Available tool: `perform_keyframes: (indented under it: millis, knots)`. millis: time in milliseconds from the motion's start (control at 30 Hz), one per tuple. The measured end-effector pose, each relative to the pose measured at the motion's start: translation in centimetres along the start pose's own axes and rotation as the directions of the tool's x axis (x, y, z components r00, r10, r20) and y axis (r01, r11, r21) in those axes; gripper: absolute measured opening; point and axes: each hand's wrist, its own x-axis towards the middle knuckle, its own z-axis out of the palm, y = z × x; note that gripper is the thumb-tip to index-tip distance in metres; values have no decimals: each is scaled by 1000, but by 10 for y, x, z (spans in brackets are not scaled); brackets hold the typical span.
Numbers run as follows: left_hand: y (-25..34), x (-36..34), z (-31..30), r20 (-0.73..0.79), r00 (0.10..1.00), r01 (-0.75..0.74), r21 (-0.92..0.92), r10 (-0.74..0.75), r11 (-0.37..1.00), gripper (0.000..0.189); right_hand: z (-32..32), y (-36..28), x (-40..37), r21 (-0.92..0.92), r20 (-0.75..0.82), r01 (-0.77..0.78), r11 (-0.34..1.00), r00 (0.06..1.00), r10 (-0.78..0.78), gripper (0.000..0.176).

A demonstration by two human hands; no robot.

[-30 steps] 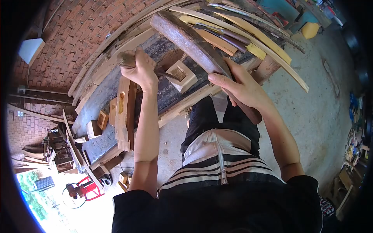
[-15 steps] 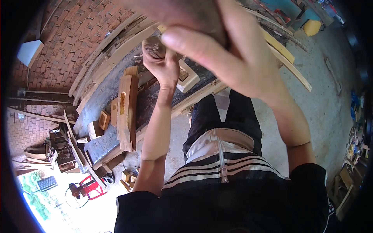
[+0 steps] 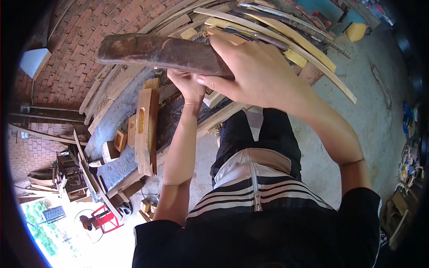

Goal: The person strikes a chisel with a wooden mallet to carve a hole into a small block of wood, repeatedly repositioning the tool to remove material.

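My right hand (image 3: 263, 73) is closed round one end of a dark wooden club (image 3: 156, 53), a thick, worn bar lying nearly level across the view. Its middle passes over my left hand (image 3: 187, 82) and covers most of those fingers. That left hand is closed, and whatever it grips is hidden now; half a second ago a dark, round-topped wooden handle showed in the fist. Below the hands, part of a pale wood block (image 3: 213, 99) shows on the bench. Beside my left forearm lies a wooden beam (image 3: 146, 134) with a long slot cut in it.
Small wooden blocks (image 3: 119, 140) sit on the dark bench (image 3: 117, 172) at left. A chisel (image 3: 268, 40) lies beyond my right hand, near long planks (image 3: 321, 73). A brick wall (image 3: 89, 27) stands behind; a red-framed machine (image 3: 109, 219) is at lower left.
The club has come down and away from my head, and now lies across my left hand. My right hand has lowered with it; my left forearm stays put.
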Motion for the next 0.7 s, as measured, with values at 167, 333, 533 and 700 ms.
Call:
perform_keyframes:
  millis: [167,333,533,700]
  knots:
    - [10,7,-4,-218,943,-233,98,250,967,14,19,18,-14,413,67,-115,904,993,96,66]
    - [21,17,-26,-346,938,-17,-120,-26,993,20,5,12,-38,650,382,-535,540,844,376,68]
    - [38,35,-25,-252,963,18,-289,-94,957,23,-3,16,-52,667,417,-583,464,808,416,68]
    - [25,30,-15,-201,972,73,-227,-120,971,23,2,17,-52,680,354,-542,494,832,426,69]
